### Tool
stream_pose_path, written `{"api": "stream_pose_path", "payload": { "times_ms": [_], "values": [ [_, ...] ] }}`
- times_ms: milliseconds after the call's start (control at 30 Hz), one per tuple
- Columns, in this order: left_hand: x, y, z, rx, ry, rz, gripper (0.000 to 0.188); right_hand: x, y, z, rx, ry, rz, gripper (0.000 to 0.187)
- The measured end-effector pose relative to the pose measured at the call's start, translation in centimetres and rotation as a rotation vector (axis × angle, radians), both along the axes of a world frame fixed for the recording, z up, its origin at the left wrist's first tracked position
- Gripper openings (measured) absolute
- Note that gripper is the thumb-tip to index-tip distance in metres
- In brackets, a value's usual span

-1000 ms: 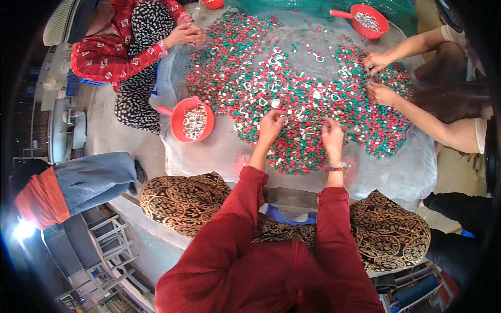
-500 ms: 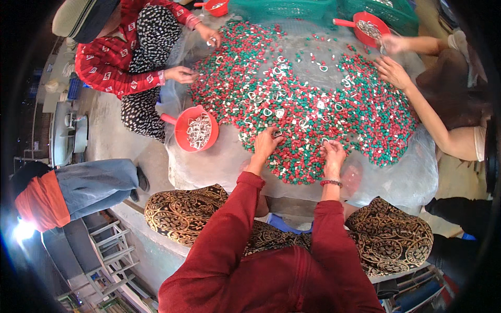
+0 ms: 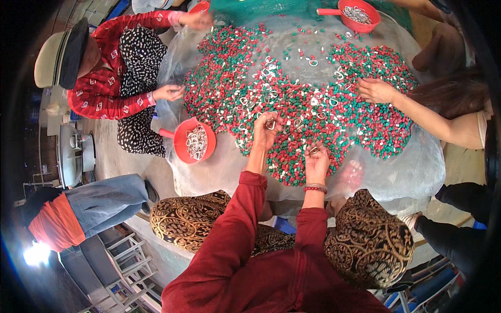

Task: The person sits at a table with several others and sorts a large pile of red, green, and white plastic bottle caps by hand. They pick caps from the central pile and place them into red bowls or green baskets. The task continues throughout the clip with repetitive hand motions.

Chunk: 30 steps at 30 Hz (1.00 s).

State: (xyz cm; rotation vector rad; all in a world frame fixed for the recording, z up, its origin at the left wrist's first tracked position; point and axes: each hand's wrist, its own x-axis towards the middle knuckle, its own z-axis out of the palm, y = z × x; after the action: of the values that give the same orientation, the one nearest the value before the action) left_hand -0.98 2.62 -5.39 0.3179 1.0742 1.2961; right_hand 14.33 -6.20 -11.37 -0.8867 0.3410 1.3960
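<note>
Before me a wide heap of small red, green and white pellets (image 3: 292, 164) is spread on clear plastic sheeting (image 3: 235, 182), with silvery metal rings mixed in. My left hand (image 3: 266, 131), over the near middle of the heap, pinches a D-shaped metal ring (image 3: 270, 124) between thumb and fingers. My right hand (image 3: 316, 163) is closer to me, just above the heap's near edge. Its fingertips are closed on a small metal ring (image 3: 313, 150), partly hidden by the fingers. A loose D-shaped ring (image 3: 298, 123) lies among the pellets between the hands.
A red long-handled scoop (image 3: 210, 147) holding metal rings stands left of the heap; another (image 3: 360, 26) is at the far right. A co-worker in a red patterned shirt (image 3: 107, 99) sits at left. Another co-worker's hand (image 3: 377, 91) reaches in from the right. Green netting (image 3: 261, 8) lies beyond.
My left hand has moved farther out, and my right hand has shifted left. The left co-worker's far hand has gone to a red scoop; the right co-worker's far hand has left the scoop.
</note>
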Motion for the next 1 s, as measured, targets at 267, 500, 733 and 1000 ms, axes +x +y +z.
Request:
{"api": "stream_pose_path", "payload": {
  "times_ms": [267, 500, 733, 1000],
  "values": [
    [1.2, 1.4, -5.5, 0.093, 1.106, -0.537, 0.023, 3.0, 1.0, 4.2, 0.402, 0.341, -0.053, 0.023],
    [1.1, 0.8, -6.9, 0.194, 1.321, -0.509, 0.022, 1.1, 0.0, 3.0, 0.323, 0.407, 0.023, 0.022],
    [2.5, 1.9, -3.5, 0.304, 1.202, -0.423, 0.019, 0.5, 0.5, 2.4, -0.022, 0.338, -0.015, 0.034],
    [2.0, 3.2, -5.3, 0.038, 1.613, -0.655, 0.039, 2.1, -0.9, 0.1, 0.082, 0.441, -0.093, 0.030]
  ]
}}
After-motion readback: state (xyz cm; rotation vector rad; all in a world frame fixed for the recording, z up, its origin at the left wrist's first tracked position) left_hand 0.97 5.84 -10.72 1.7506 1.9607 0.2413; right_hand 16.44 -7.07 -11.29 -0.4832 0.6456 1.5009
